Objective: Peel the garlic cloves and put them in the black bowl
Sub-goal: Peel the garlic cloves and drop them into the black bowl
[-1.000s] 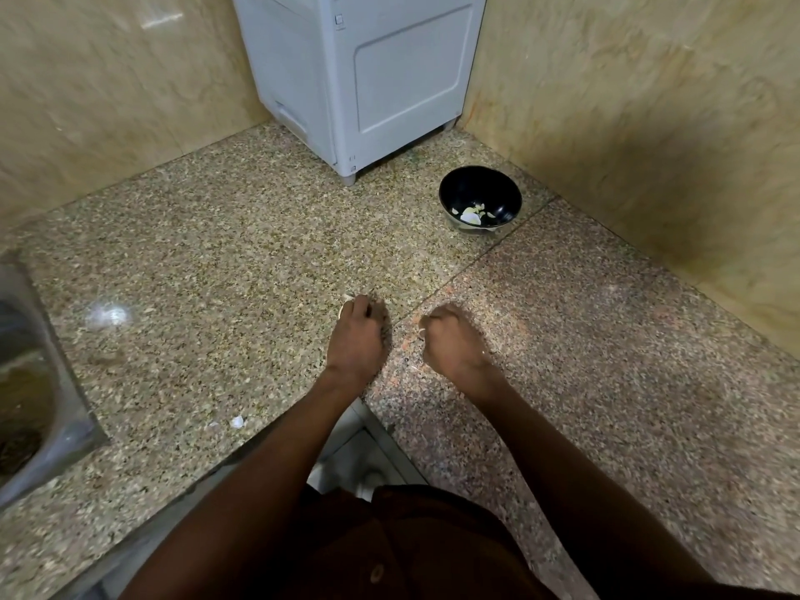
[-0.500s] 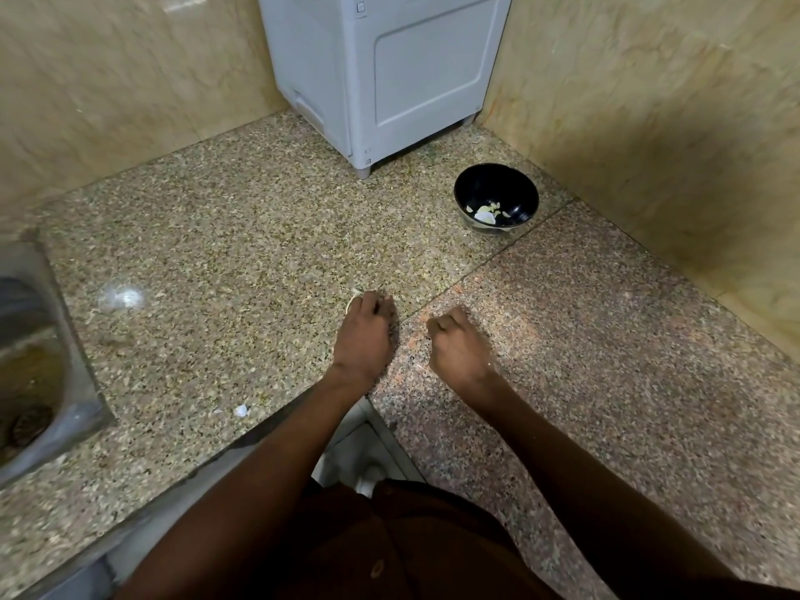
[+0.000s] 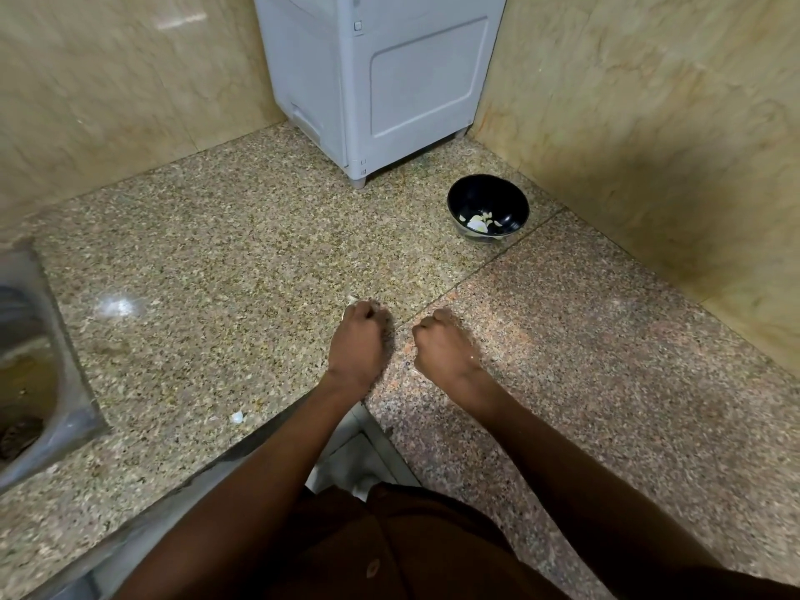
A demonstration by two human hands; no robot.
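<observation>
The black bowl (image 3: 459, 197) stands on the granite counter near the right wall, with several pale peeled garlic pieces (image 3: 478, 223) in its bottom. My left hand (image 3: 357, 339) rests knuckles-up on the counter, fingers curled under; a small white bit of a garlic clove (image 3: 353, 300) pokes out just past its fingertips. My right hand (image 3: 443, 348) sits a short way to its right, curled into a fist, with nothing visible in it. Both hands are well in front of the bowl, on its left.
A grey plastic appliance (image 3: 389, 80) fills the back corner between two beige marble walls. A steel sink (image 3: 26, 361) sits at the far left. A white scrap of peel (image 3: 237, 417) lies near the counter's front edge (image 3: 277, 430).
Both hands stay in nearly the same spot on the counter, fingers still curled. Only the view has shifted a little.
</observation>
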